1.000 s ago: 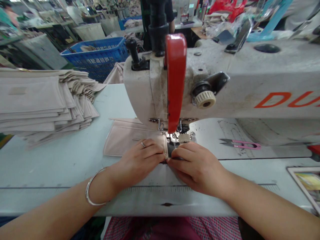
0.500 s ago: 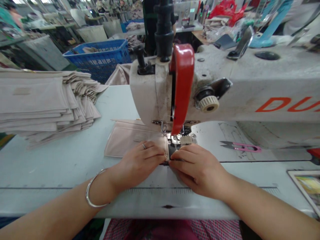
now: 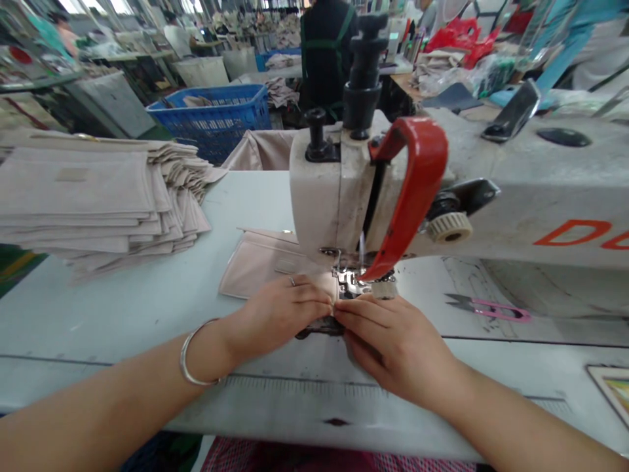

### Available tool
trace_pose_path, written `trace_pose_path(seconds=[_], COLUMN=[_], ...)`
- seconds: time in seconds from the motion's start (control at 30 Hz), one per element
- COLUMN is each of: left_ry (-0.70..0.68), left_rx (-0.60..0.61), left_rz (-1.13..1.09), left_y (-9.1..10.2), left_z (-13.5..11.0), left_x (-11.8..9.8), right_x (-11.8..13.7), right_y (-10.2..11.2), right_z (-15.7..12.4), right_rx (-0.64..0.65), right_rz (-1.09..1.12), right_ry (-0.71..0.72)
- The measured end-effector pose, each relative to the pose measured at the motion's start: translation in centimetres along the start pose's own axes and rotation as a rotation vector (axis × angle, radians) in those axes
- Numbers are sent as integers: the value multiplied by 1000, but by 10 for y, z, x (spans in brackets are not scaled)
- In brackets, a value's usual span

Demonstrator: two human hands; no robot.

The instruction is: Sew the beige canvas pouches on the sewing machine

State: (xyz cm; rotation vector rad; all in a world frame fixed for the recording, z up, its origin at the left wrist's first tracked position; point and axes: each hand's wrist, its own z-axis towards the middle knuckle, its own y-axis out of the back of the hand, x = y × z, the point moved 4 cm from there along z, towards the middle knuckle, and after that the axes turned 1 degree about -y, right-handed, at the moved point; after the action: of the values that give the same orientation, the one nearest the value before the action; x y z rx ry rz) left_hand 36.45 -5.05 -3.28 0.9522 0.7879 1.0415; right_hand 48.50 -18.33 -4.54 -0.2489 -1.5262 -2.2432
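Note:
A beige fabric piece [image 3: 260,262] with a small stitched label lies on the sewing machine bed, its right edge at the presser foot [image 3: 350,282]. My left hand [image 3: 278,311], wearing a ring and a silver bangle, rests over its near right corner, fingers closed on the cloth. From the other side my right hand [image 3: 398,344] meets it, fingertips pressed together at the same edge. The fingers hide that corner. Above them stands the sewing machine [image 3: 319,196] with its red lever guard [image 3: 417,177].
Stacked beige fabric pieces [image 3: 98,196] lie at the left. Pink thread snips [image 3: 491,308] rest right of the needle area. Behind the table are a blue crate [image 3: 211,115] and a person in dark clothing [image 3: 327,52]. A framed picture [image 3: 612,393] lies at the right edge.
The fabric has shifted away from me under the foot, with both hands close at its near corner. A light thread or take-up part shows beside the red guard. The view has also shifted.

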Motion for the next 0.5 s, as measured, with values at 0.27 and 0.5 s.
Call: trace_pose_path(seconds=[0.27, 0.5], left_ry=[79, 232], left_rx=[-9, 82], left_rz=[-39, 63], left_y=[-10, -17], left_z=[4, 11], left_x=[22, 39], right_x=[-4, -4], right_y=[-4, -6], right_z=[5, 5], right_rx=[23, 5], right_rz=[-49, -85], right_ry=[-59, -49])
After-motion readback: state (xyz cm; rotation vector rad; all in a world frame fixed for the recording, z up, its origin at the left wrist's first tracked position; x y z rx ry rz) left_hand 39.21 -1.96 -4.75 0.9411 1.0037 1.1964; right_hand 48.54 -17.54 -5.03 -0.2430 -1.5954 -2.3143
